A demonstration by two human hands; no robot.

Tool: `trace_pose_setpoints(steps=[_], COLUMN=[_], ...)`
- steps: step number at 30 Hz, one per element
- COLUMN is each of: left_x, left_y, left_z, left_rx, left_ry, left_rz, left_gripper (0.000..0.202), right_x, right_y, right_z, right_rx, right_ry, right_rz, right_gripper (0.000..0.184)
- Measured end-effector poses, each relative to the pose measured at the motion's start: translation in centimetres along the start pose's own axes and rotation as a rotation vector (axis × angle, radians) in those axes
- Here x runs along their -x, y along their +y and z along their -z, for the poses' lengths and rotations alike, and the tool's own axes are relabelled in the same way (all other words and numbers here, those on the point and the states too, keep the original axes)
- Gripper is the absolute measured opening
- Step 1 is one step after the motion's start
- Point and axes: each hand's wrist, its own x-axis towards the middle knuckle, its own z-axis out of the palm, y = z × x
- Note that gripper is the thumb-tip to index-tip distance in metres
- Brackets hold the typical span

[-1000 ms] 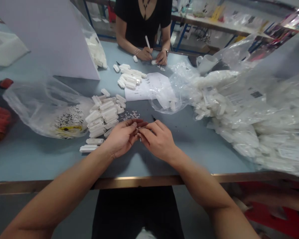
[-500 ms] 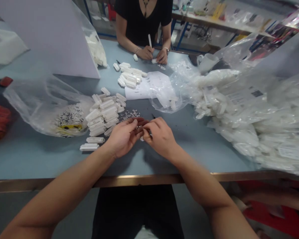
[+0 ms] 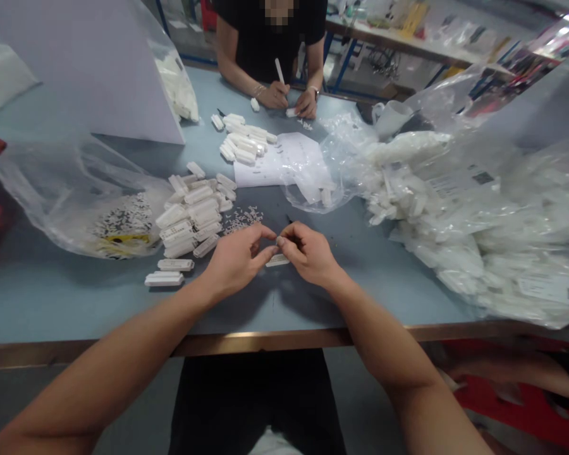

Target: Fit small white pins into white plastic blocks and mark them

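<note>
in the head view, the left hand [image 3: 237, 262] and the right hand [image 3: 310, 253] hover low over the blue-grey table [image 3: 71, 309], close to the near edge. both are narrow, with the fingers curled in, and their fingertips [image 3: 279, 241] meet in the middle. whether they pinch something tiny there, i cannot tell. a white bar [image 3: 277, 260] lies on the table just below the fingertips, between the two hands.

to the left of the hands is a heap of white bars [image 3: 189, 212], with two more bars [image 3: 164, 279] lying apart on its near side. just beyond the left hand is a scatter of small white bits [image 3: 241, 221]. a dark tool tip [image 3: 289, 218] shows just beyond the right hand, too small to name. further left, a clear bag [image 3: 71, 196] lies slumped on the table, with black-and-white contents inside.

on the right, a large mound of bagged white pieces [image 3: 455, 234] spreads across the table. toward the far side are a paper sheet [image 3: 260, 169] and a smaller pile of white bars [image 3: 241, 142], with a white mug [image 3: 389, 119] further right. across the table, a co-worker [image 3: 260, 44] holds a white stick [image 3: 279, 71] upright in one hand, with both hands close together on the table. at far left stands a pale board [image 3: 85, 69].
</note>
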Motion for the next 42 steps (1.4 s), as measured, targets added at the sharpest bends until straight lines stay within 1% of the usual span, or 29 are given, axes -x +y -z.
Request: trace_pose_setpoints(steps=[3, 7, 10, 13, 16, 18, 20, 22, 25, 28, 31, 34, 39, 42], left_x=[0.2, 0.2, 0.2, 0.2, 0.2, 0.1, -0.2, -0.6, -1.0, -1.0, -0.7, -0.7, -0.8, -0.9], left_y=[0.1, 0.0, -0.2, -0.4, -0.4, -0.4, -0.6, -0.9, -1.5, -1.8, -1.9, -2.1, -2.6, -2.5], left_z=[-0.2, -0.3, -0.3, -0.4, -0.5, -0.4, -0.1, 0.2, 0.5, 0.2, -0.2, -0.6, -0.9, -1.0], left_rx=[-0.066, -0.121, -0.126, -0.115, -0.135, -0.162, -0.191, -0.228, -0.285, -0.308, -0.369, -0.426, -0.359, -0.378], left_ry=[0.04, 0.037, 0.028, 0.045, 0.044, 0.015, -0.033, -0.105, -0.226, -0.313, -0.331, -0.352, -0.339, -0.337], left_rz=[-0.027, -0.023, -0.028, -0.051, -0.075, -0.048, 0.003, 0.033, 0.017, -0.017, -0.05, -0.077, -0.064, -0.052], left_gripper=[0.023, 0.024, 0.024, 0.023, 0.022, 0.022, 0.024, 0.031, 0.043, 0.044, 0.037, 0.035, 0.032, 0.031], right_x=[0.1, 0.0, 0.0, 0.0, 0.0, 0.0, 0.0, -0.1, -0.3, -0.6, -0.6, -0.6, -0.6, -0.5], right_y=[0.0, 0.2, 0.3, 0.3, 0.2, 0.1, 0.1, 0.4, 1.1, 1.7, 1.6, 1.3, 1.1, 1.2], right_z=[-0.2, -0.1, -0.1, -0.3, -0.3, -0.1, 0.3, 1.0, 2.0, 2.5, 2.4, 2.3, 2.1, 1.9], right_rx=[-0.031, -0.074, -0.145, -0.191, -0.173, -0.125, -0.06, 0.019, 0.174, 0.305, 0.401, 0.494, 0.638, 0.672], right_ry=[-0.011, -0.017, -0.026, -0.028, -0.033, -0.036, -0.041, -0.085, -0.23, -0.347, -0.391, -0.401, -0.434, -0.434], right_rz=[0.001, -0.02, -0.068, -0.121, -0.131, -0.113, -0.075, -0.006, 0.151, 0.294, 0.387, 0.432, 0.508, 0.54], right_gripper=[0.019, 0.019, 0.019, 0.02, 0.019, 0.018, 0.016, 0.014, 0.011, 0.014, 0.014, 0.014, 0.016, 0.016])
